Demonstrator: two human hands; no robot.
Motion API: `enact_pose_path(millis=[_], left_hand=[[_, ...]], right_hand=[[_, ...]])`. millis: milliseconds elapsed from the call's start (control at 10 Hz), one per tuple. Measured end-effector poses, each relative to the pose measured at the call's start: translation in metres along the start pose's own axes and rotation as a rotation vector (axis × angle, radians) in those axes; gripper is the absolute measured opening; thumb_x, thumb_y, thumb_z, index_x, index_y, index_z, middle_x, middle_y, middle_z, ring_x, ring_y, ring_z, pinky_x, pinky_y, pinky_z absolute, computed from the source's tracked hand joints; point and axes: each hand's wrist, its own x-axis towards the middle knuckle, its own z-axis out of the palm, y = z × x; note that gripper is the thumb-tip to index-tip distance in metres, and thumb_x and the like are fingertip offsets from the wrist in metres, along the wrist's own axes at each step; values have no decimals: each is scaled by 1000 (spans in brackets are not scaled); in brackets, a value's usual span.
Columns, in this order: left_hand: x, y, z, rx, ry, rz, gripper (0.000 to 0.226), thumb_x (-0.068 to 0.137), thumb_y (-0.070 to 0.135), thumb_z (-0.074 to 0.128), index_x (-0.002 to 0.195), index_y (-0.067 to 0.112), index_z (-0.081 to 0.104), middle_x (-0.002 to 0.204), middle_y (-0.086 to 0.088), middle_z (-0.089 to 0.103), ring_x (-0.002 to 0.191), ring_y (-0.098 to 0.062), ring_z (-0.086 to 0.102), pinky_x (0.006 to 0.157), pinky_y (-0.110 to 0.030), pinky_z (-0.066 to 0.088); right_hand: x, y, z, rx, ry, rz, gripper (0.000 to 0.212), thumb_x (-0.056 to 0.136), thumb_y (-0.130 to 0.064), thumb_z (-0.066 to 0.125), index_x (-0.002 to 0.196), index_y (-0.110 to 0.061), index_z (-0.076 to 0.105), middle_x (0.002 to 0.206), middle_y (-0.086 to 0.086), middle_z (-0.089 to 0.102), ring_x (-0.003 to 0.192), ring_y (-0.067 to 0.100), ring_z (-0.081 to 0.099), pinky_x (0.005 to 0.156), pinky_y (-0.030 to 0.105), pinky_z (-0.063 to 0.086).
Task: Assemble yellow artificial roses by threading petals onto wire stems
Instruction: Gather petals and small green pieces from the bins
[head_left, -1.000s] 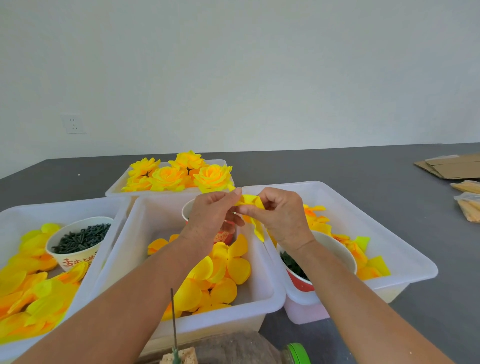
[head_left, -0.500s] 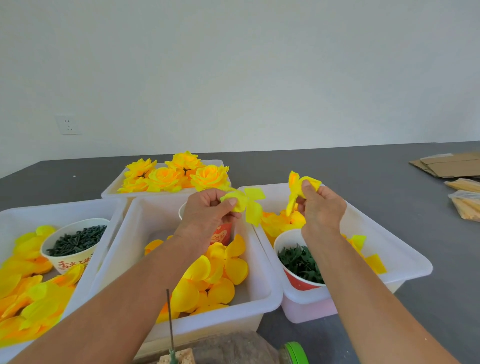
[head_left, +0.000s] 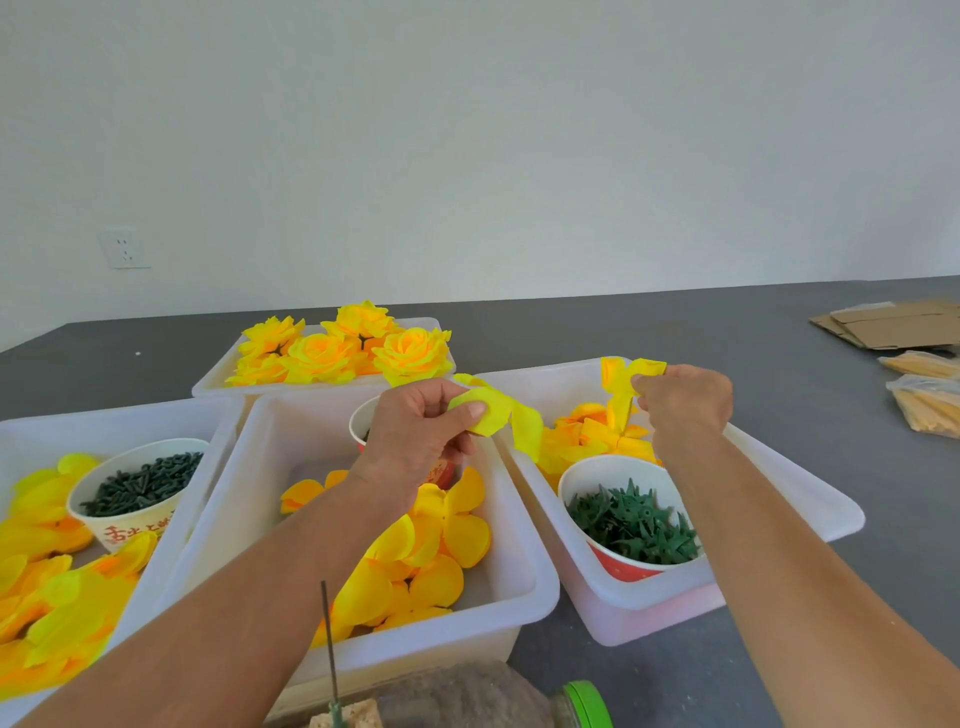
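Hands apart — left hand (head_left: 415, 431) and right hand (head_left: 685, 397) each pinch crinkled yellow petals (head_left: 498, 415).

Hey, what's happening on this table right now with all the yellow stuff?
A person is putting together artificial yellow roses. The left hand pinches one yellow petal piece above the middle bin, and the right hand pinches another petal piece above the right bin. A thin wire stem stands upright near the bottom edge with nothing on it yet. Finished roses fill the far tray, and a cup of green calyx pieces sits in the right bin.
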Motion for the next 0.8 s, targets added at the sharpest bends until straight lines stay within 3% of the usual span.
enact_pose_path(millis=[100, 300, 400, 600, 700, 800], left_hand=[[0, -2, 0, 6, 3, 9, 9, 86, 3, 61, 92, -3, 66, 65, -16, 59, 41, -9, 51, 41, -19, 45], [3, -5, 0, 33, 10, 13, 11, 86, 6, 63, 93, -2, 67, 65, -18, 60, 43, -15, 51, 43, -20, 45], [4, -6, 0, 48, 8, 24, 10, 86, 6, 63, 91, -2, 67, 60, -16, 60, 43, -13, 52, 44, -19, 46], [4, -8, 0, 51, -4, 15, 6, 85, 7, 64, 87, 2, 67, 60, -14, 61, 49, -21, 52, 51, -24, 45], [3, -8, 1, 51, -19, -6, 6, 86, 8, 63, 87, 2, 66, 60, -13, 61, 52, -22, 52, 58, -29, 45], [1, -8, 2, 41, -72, -29, 11, 90, 6, 58, 91, 0, 66, 68, -20, 63, 61, -26, 55, 65, -38, 44]], right_hand=[[6, 4, -4, -6, -79, 38, 13, 79, -6, 64, 69, -11, 57, 62, 2, 55, 56, 16, 52, 56, 28, 47], [3, 21, 1, 121, -68, 132, 20, 81, -3, 60, 65, -12, 52, 61, 3, 53, 52, 15, 50, 53, 25, 44], [2, 19, 11, 90, -9, 190, 25, 81, -2, 59, 61, -10, 46, 68, 9, 54, 59, 23, 47, 58, 29, 40], [-2, 22, 25, 118, 132, 275, 18, 78, 5, 52, 67, -9, 50, 68, 8, 56, 55, 23, 48, 44, 24, 33], [-5, 21, 26, 75, 178, 228, 23, 78, 7, 49, 64, -10, 46, 62, 4, 45, 52, 22, 39, 44, 24, 28], [-6, 20, 22, -52, 145, 214, 19, 82, 0, 49, 99, -5, 56, 85, 5, 54, 77, 27, 52, 63, 33, 43]])
